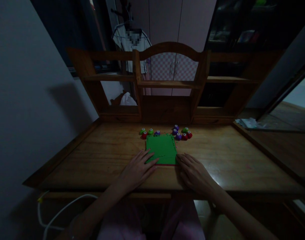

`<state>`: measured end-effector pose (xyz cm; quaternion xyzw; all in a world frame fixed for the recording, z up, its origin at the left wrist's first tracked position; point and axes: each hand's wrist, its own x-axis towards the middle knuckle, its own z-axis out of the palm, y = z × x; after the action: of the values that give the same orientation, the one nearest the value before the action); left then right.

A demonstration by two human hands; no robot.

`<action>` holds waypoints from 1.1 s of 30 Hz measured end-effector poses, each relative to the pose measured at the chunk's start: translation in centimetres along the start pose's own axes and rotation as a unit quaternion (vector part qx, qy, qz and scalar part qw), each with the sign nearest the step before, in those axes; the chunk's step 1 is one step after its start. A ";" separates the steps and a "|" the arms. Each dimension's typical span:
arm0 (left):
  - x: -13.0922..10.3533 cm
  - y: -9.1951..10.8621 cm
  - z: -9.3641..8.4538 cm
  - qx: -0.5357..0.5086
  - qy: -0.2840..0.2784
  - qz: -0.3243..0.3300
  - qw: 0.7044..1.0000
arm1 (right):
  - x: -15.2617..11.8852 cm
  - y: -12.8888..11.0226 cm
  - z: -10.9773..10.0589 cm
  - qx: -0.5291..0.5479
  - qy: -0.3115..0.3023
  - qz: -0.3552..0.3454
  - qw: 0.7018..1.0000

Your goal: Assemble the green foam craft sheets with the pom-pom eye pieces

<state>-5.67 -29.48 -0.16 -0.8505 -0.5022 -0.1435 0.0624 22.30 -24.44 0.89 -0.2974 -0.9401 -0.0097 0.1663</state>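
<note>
A green sheet [162,148] with small holes along its upper and side edges lies on the wooden desk, a red layer showing at its near edge. My left hand [139,166] rests open on the sheet's lower left corner, fingers stretched over it. At the lower right edge, my right hand [192,168] lies flat with its fingertips touching the sheet's side. Just behind the sheet sit several small round-topped gadgets, among them a green one [150,132], a red one [184,136] and a purple one [178,136]. Each has a white ring on top.
The wooden desk [112,150] carries a shelf hutch [167,85] along its back edge. A white cable [67,201] loops below the desk's left front. A white shirt [134,43] hangs behind the hutch, and a plastic package [249,123] lies beyond the right side.
</note>
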 end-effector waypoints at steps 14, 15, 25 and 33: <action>-2.9 -2.5 -0.9 0.045 0.005 0.008 0.999 | -0.2 -0.2 0.1 -0.006 0.023 0.000 1.000; -3.0 -2.2 -1.1 0.051 0.006 0.006 0.999 | -0.2 -0.2 0.2 -0.006 0.021 0.001 1.000; 1.9 4.4 -0.4 -0.015 -0.007 0.053 0.998 | -0.1 -0.6 0.2 0.000 0.016 0.005 1.000; 4.1 4.0 0.0 -0.054 -0.017 0.098 0.994 | 0.0 -0.8 0.0 0.006 0.028 0.002 1.000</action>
<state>-0.31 -28.05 1.22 -0.8998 -0.4092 -0.1495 0.0216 21.84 -25.11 0.93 -0.2982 -0.9344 -0.0125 0.1945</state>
